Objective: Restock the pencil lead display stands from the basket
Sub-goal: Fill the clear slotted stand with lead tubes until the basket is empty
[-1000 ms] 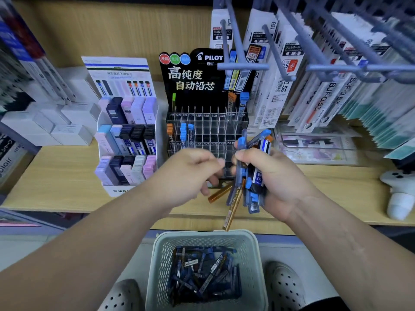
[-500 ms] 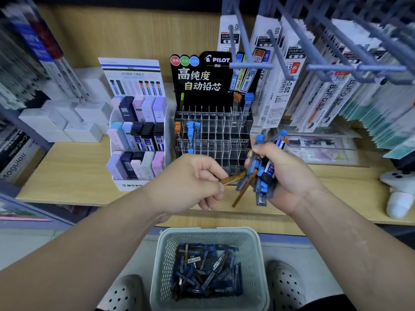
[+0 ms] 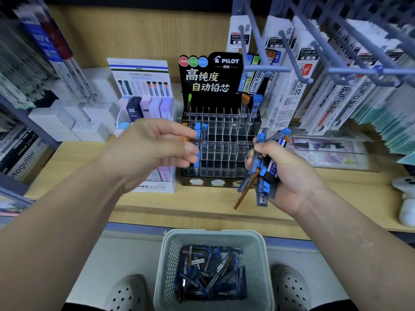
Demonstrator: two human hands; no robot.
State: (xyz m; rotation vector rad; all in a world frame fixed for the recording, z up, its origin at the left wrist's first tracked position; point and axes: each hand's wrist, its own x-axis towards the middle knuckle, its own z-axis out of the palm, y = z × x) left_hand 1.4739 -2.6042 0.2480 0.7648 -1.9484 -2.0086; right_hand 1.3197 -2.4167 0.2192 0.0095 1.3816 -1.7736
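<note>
Lead tube (image 3: 190,139) in pinch of left hand (image 3: 155,151), bundle (image 3: 262,176) in fist of right hand (image 3: 292,178)

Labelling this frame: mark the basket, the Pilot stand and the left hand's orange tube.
basket (image 3: 167,270), head view, left wall.
Pilot stand (image 3: 210,83), head view, black header card.
orange tube (image 3: 186,138), head view, orange cap.

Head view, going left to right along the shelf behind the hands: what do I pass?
White boxes → pastel Mono stand → black Pilot lead stand → hanging refill packs → white gadget.
</note>
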